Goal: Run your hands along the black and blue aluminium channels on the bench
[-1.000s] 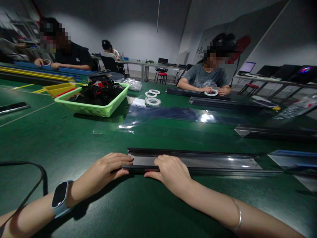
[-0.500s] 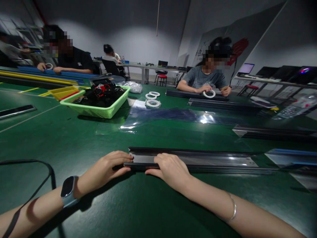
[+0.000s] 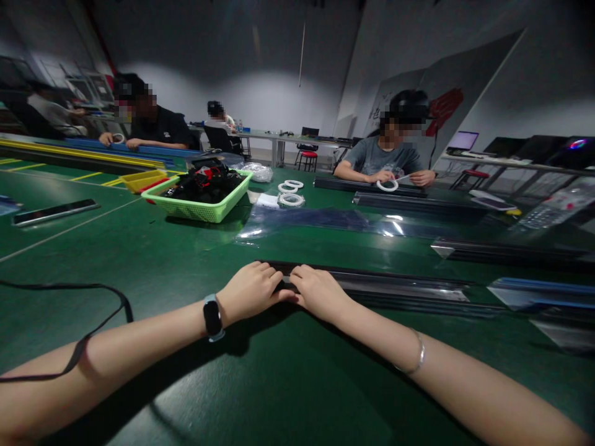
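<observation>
A long dark metal profile (image 3: 400,286), with a pale channel along its middle, lies lengthwise on the green table in front of me. My left hand (image 3: 253,288) is wrapped over its left end, fingers on the far rail and thumb at the near side. Close beside it, my right hand (image 3: 320,291) grips the same profile a little farther right. The two thumbs nearly meet. Both hands hide the left end of the profile and whatever may be under the fingers.
Beyond lie clear plastic film (image 3: 320,220), white tape rolls (image 3: 291,199) and a green basket (image 3: 199,207) of dark parts. More profiles (image 3: 502,252) lie at right. A phone-like dark bar (image 3: 56,212) is at left. A co-worker (image 3: 385,155) sits opposite with a tape roll. A black cable (image 3: 106,288) crosses my left arm.
My left hand has slid right and over the profile's end, up against my right hand. The co-worker opposite has drawn a strip out from the tape roll. The view has shifted slightly.
</observation>
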`<move>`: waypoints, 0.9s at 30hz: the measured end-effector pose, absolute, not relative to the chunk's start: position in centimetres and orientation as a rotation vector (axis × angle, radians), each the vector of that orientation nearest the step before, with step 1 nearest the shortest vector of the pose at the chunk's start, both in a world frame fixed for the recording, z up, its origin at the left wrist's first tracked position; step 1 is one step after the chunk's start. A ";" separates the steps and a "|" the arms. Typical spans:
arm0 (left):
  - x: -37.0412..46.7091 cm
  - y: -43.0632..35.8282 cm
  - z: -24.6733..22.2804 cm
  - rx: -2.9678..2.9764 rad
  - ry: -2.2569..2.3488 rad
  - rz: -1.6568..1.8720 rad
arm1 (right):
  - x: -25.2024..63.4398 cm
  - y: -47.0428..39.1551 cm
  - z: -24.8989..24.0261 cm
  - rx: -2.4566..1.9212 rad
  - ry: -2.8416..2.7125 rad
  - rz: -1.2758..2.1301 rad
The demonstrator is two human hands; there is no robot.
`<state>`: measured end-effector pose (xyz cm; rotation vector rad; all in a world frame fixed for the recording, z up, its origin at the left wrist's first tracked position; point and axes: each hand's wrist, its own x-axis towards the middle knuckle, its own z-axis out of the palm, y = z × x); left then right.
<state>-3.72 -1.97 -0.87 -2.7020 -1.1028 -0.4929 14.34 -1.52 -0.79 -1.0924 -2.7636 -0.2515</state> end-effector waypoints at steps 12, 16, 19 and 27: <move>-2.2 1.2 -3.1 -2.481 -1.195 -0.464 | 14.8 0.7 -2.4 -1.257 -2.609 -0.213; -2.0 1.5 -3.3 -2.497 -1.198 -0.456 | 14.9 1.1 -2.6 -1.241 -2.614 -0.195; -1.7 1.7 -3.3 -2.501 -1.211 -0.473 | 15.2 1.8 -2.5 -1.181 -2.664 -0.178; -1.3 1.1 -3.3 -2.431 -1.279 -0.504 | 15.6 2.5 -2.8 -1.214 -2.614 -0.232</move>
